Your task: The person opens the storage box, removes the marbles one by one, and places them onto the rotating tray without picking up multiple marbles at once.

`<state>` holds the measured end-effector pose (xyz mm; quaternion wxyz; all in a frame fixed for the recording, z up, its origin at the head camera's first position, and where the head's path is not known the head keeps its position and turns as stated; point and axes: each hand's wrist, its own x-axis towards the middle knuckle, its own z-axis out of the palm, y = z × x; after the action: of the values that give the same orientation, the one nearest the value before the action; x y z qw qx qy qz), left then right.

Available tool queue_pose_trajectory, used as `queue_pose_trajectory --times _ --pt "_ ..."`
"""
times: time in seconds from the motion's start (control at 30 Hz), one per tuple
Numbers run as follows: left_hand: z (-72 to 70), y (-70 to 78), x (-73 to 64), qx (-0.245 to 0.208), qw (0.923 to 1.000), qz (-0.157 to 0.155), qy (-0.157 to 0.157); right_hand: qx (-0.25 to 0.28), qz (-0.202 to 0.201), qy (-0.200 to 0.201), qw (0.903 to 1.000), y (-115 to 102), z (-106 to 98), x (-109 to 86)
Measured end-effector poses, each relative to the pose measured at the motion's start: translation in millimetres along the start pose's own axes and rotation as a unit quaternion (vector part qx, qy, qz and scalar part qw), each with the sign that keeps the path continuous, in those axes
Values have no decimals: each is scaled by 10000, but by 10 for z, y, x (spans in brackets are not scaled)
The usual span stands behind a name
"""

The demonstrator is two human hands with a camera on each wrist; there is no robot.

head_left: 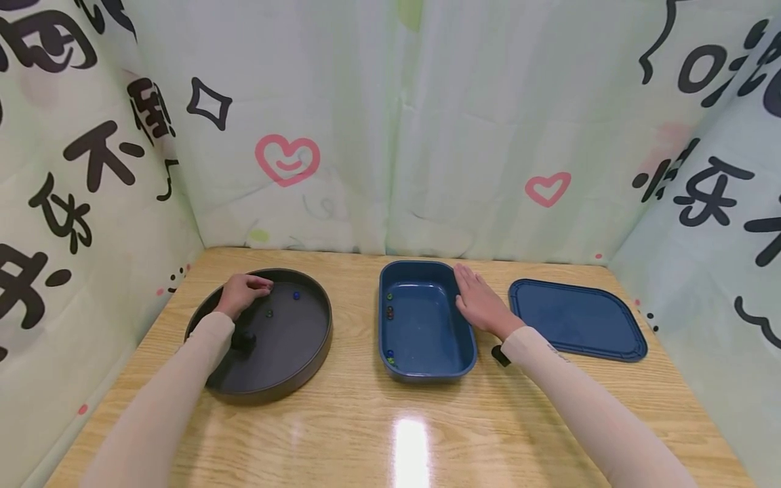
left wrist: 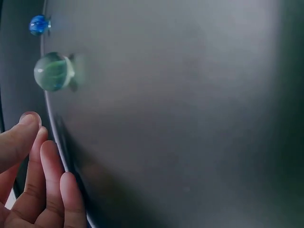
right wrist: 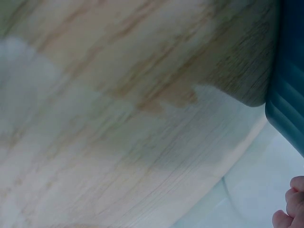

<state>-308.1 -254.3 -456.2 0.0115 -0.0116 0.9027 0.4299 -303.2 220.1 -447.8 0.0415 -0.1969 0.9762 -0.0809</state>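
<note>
Inside the round dark pan (head_left: 287, 352) at the left, my left hand (head_left: 240, 294) is over its far left part. Between thumb and fingertips it pinches a clear marble (left wrist: 33, 115), mostly covered by the thumb. A blue marble (head_left: 296, 295) and a greenish clear marble (left wrist: 50, 72) lie apart on the pan's floor. My right hand (head_left: 483, 303), its fingers straight, rests against the right rim of the blue rectangular container (head_left: 433, 339). Several marbles, among them a green one (head_left: 390, 296) and a reddish one (head_left: 390, 312), sit along that container's left side.
A flat blue lid (head_left: 576, 318) lies on the wooden table (head_left: 354, 434) to the right, partly behind the right forearm. Printed curtains (head_left: 464, 135) enclose the table at the back and both sides.
</note>
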Motion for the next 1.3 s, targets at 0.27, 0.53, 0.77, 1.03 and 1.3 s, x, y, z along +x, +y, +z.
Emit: queue_pose_trajectory --times 0.27,0.53,0.77,1.03,1.3 --pt "-2 -18 -13 186 9998 -26 -70 9 23 16 10000 21 1 0" --pt "0 -39 21 366 9993 -41 -49 28 6 38 10000 33 -2 -3" --pt "-20 -25 11 356 9993 9 -80 22 9 62 10000 36 5 -1" --pt "-168 57 -50 412 9983 136 -379 25 -31 76 10000 39 35 18" --pt "-375 303 -86 545 9972 400 -306 -31 -36 38 10000 35 31 18"
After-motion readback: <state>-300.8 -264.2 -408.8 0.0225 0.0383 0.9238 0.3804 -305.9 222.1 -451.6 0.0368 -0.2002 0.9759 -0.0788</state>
